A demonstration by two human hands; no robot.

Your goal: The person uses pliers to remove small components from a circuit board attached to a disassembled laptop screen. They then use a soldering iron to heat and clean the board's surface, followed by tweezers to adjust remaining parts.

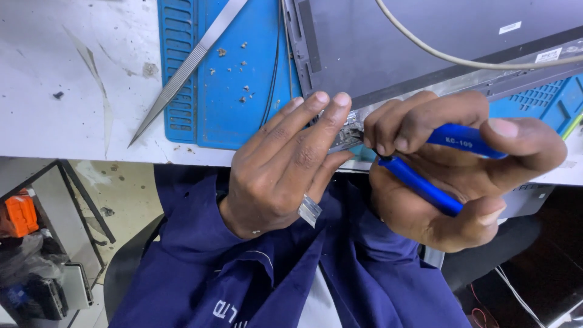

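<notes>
We grip blue-handled pliers [449, 164] in our right hand [461, 176], fingers wrapped round them. Our left hand [285, 164] pinches a small metal part [347, 135] at the bench [54, 79] edge, beside a grey panel [395, 42]. Tweezers [185, 70] lie across the blue mat [231, 91]; a cable [461, 61] crosses the panel.

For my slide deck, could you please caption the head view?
Right hand squeezes blue-handled cutters at a small metal part steadied by the left hand, beside a blue mat.
</notes>
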